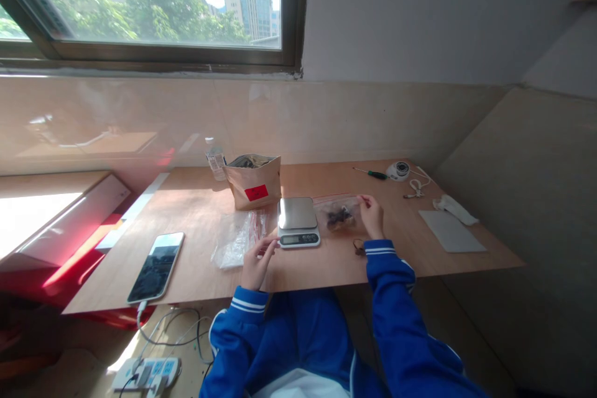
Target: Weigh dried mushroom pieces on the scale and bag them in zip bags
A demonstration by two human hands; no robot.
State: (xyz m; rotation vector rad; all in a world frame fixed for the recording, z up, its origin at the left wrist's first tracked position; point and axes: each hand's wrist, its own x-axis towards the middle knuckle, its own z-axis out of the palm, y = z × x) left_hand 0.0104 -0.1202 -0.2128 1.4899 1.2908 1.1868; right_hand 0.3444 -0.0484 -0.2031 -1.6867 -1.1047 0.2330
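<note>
1. So, the right hand [373,219] is nearly closed, thumb and forefinger pinched on the top right corner of a clear zip bag [341,217]. The bag is laid flat just left of that hand, and dark, crumpled-looking bits can be seen inside.
2. The left hand [255,266] is half curled, with thumb and forefinger close together by the lower left corner of the white kitchen scale [297,224]. Whether anything is gripped, or the scale is actually touched, can't really be told from up here.
3. The scale is set between the two hands, with its metal plate left bare.
4. A pile of empty clear bags [236,242] is spread just beyond and left of the left hand.
5. A brown paper pouch [256,186] with a red label is stood open farther beyond that hand, with a plastic bottle [215,161] behind it.
6. A small dark piece [359,247] is left on the table near the right wrist.
7. A phone [156,267] is plugged in, well left of the left hand.
8. Beyond the right hand, a screwdriver [377,175] and a white dome camera [398,170] are parked; a pale sheet [450,233] is placed off to its right.
</note>
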